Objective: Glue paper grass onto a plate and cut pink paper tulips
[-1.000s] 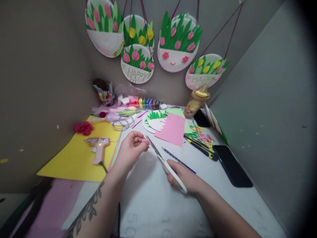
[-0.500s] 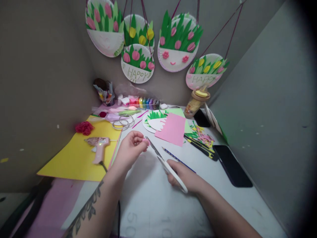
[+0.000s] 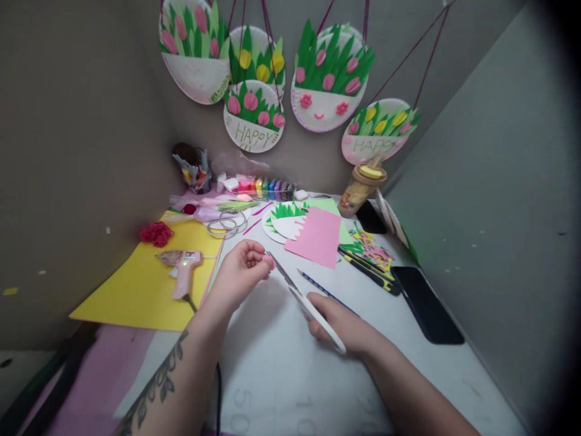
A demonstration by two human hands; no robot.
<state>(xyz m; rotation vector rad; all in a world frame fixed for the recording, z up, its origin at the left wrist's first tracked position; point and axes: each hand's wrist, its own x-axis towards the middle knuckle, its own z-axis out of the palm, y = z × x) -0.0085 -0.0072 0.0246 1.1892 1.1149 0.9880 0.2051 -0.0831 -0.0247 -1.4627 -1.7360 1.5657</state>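
Between the thumb and fingers of my left hand (image 3: 245, 272) is a small piece of pink paper (image 3: 269, 261), mostly covered by the fingertips. My right hand (image 3: 333, 321) grips white-handled scissors (image 3: 318, 315), their blades pointing up and left with the tips right beside the pink piece. Whether the blades touch the paper I cannot tell. Just beyond the scissors lies a dark blue pencil (image 3: 322, 288). A pink paper sheet (image 3: 315, 236) with a scalloped cut edge rests farther back, partly over a paper plate with green paper grass (image 3: 285, 212).
Left, a pink glue gun (image 3: 185, 269) lies on yellow paper (image 3: 131, 290). On the right are a phone (image 3: 429, 303), yellow-black cutters (image 3: 370, 272), paper scraps (image 3: 374, 248) and a lidded cup (image 3: 362, 189). Decorated paper plates (image 3: 329, 109) hang on the wall behind.
Almost nothing differs. The whole view has shifted very slightly, while both hands, the pink paper piece and the scissors keep nearly the same positions.
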